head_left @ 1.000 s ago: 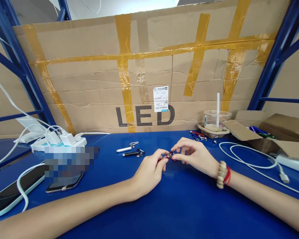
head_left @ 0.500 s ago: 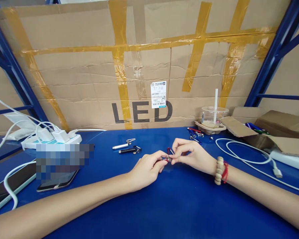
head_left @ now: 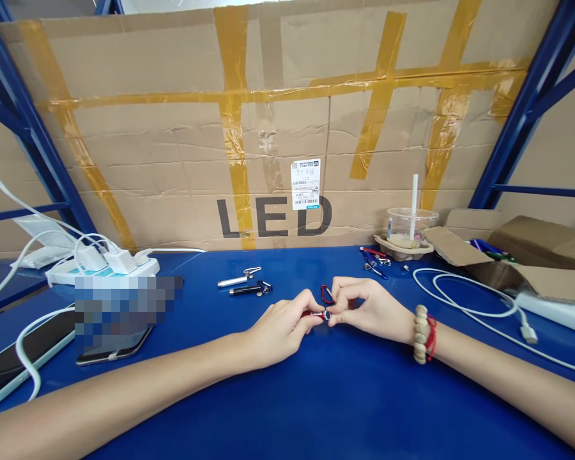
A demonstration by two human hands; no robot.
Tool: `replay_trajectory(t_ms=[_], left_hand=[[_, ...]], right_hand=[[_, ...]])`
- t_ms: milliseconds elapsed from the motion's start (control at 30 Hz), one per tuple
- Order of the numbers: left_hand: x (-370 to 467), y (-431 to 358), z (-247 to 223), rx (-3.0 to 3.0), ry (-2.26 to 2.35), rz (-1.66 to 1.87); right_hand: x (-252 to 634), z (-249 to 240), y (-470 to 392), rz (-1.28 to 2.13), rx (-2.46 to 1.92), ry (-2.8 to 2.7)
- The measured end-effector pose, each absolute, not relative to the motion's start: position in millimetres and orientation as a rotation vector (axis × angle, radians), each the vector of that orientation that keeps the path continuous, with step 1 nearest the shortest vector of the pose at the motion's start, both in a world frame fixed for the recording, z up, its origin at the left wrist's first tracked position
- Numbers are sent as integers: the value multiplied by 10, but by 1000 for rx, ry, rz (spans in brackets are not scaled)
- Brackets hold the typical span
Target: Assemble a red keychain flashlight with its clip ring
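My left hand (head_left: 282,329) is closed on a small red keychain flashlight (head_left: 313,314), a slim tube with a silver end facing right. The thumb and fingers of my right hand (head_left: 364,303) pinch at that silver end, so both hands meet over the table. A red carabiner clip (head_left: 326,294) shows just above the right fingertips; how it joins the tube is hidden. Behind my left hand lie a silver keychain flashlight (head_left: 232,282) and a black one (head_left: 245,290), each with its clip.
Red and blue keychain pieces (head_left: 374,257) lie behind my right hand, near a plastic cup with a straw (head_left: 407,227). An open carton (head_left: 531,268) and white cable (head_left: 464,297) are right. A power strip (head_left: 100,271) and phones (head_left: 115,348) are left.
My hands have come slightly lower in view. More of the red tube and its silver end now shows between the fingertips, and the right fingers sit at that end.
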State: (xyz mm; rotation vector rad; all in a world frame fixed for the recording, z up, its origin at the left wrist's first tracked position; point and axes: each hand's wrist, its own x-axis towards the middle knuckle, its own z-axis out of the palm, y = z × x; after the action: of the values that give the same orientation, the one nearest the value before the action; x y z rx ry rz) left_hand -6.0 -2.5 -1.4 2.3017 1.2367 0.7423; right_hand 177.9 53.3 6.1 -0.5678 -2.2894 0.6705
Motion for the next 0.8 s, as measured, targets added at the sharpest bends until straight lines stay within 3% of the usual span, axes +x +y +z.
replay_trajectory(t_ms=[333, 800], left_hand=[[-31, -70, 3, 2400, 1350, 778], [-3, -84, -21, 2460, 1528, 773]], right_hand=[[1765, 31, 532, 750, -660, -2289], [1754, 3, 639, 590, -734, -2284]])
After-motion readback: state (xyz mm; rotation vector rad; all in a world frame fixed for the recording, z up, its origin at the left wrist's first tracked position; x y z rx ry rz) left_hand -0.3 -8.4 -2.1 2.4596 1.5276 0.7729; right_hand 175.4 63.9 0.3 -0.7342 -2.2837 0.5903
